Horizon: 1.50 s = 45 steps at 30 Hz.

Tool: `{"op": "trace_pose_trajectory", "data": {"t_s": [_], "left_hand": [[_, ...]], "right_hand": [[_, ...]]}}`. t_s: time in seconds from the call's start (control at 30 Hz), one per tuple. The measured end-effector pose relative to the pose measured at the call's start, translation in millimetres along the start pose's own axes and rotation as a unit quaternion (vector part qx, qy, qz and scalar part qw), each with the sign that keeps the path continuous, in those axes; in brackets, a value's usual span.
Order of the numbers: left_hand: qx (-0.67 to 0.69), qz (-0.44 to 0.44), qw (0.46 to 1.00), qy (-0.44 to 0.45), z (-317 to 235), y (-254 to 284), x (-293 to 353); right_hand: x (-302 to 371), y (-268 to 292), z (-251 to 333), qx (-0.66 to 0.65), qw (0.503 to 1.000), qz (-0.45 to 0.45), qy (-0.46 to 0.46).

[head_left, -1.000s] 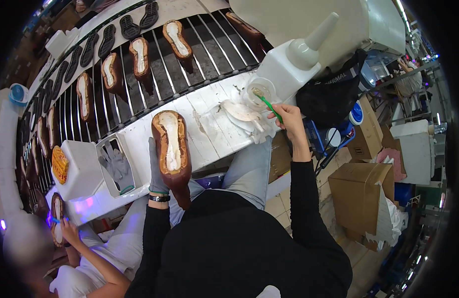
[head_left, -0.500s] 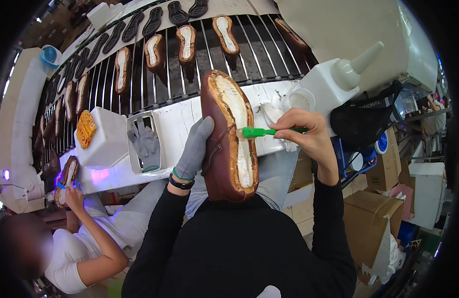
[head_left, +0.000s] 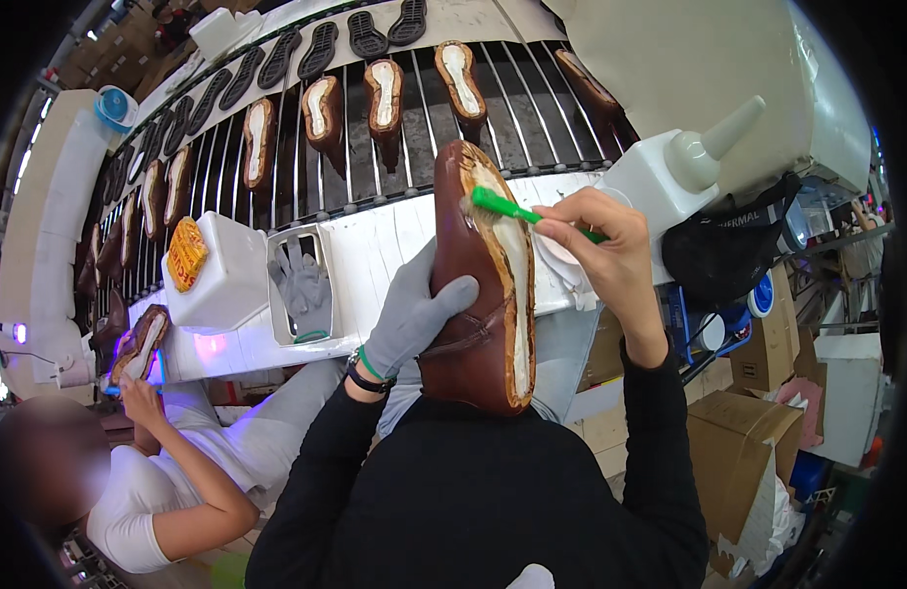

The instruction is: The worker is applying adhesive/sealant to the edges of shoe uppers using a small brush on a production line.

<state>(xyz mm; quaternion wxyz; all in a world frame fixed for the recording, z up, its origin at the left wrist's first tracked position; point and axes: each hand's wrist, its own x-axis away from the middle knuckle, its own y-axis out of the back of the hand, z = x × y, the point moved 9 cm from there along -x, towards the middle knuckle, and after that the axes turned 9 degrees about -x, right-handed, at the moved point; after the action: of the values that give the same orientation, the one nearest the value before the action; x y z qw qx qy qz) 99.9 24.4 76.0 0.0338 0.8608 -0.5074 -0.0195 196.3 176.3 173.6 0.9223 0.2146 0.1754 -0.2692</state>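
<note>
My left hand, in a grey glove, is wrapped around the side of a brown leather shoe upper. The upper is tilted, its underside turned up, showing a white filler strip inside a tan rim. Between the thumb and fingers of my bare right hand is a green-handled brush. Its bristles touch the underside towards the upper's far end. A small round white container, partly covered by my right hand, stands beyond it next to a white squeeze bottle with a long nozzle.
More uppers lie on a conveyor of metal rods, with black soles behind. Left on the white ledge stand a white container and a bin of grey gloves. A co-worker sits at left; cardboard boxes stand at right.
The upper has tilted further onto its side, and my left hand has shifted lower along it. The brush has moved from the middle of the underside towards the far end. Conveyor items appear slightly further right.
</note>
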Motion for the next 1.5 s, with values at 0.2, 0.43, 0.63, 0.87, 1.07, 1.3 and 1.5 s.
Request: {"op": "trace_pose_trajectory", "data": {"t_s": [0.2, 0.43, 0.63, 0.87, 1.07, 1.3, 1.5], "left_hand": [[-0.111, -0.009, 0.994, -0.005, -2.0, 0.1, 3.7], [-0.1, 0.012, 0.995, -0.001, 2.2, -0.7, 0.2], [0.064, 0.037, 0.996, 0.039, 7.1, -6.3, 2.4], [0.103, 0.036, 0.993, 0.045, 12.7, -7.8, 2.9], [0.105, 0.007, 0.994, 0.032, 19.8, -1.7, 0.8], [0.126, -0.038, 0.991, 0.037, 23.2, 7.6, 0.0], [0.188, -0.052, 0.978, 0.071, 38.6, 5.2, -0.7]], "right_hand": [[-20.9, 13.8, -20.7, 0.011, 0.996, -0.056, -0.075], [-36.2, 12.2, -22.1, -0.044, 0.997, 0.06, -0.001], [-32.1, -2.5, -13.6, -0.027, 0.976, 0.215, -0.005], [-26.5, -9.4, -6.3, -0.021, 0.957, 0.29, 0.01], [-11.1, -16.0, -11.2, -0.02, 0.944, 0.327, -0.027], [20.2, -27.2, -8.1, -0.044, 0.937, 0.344, -0.042], [17.8, -23.2, -14.7, -0.123, 0.953, 0.275, -0.032]]}}
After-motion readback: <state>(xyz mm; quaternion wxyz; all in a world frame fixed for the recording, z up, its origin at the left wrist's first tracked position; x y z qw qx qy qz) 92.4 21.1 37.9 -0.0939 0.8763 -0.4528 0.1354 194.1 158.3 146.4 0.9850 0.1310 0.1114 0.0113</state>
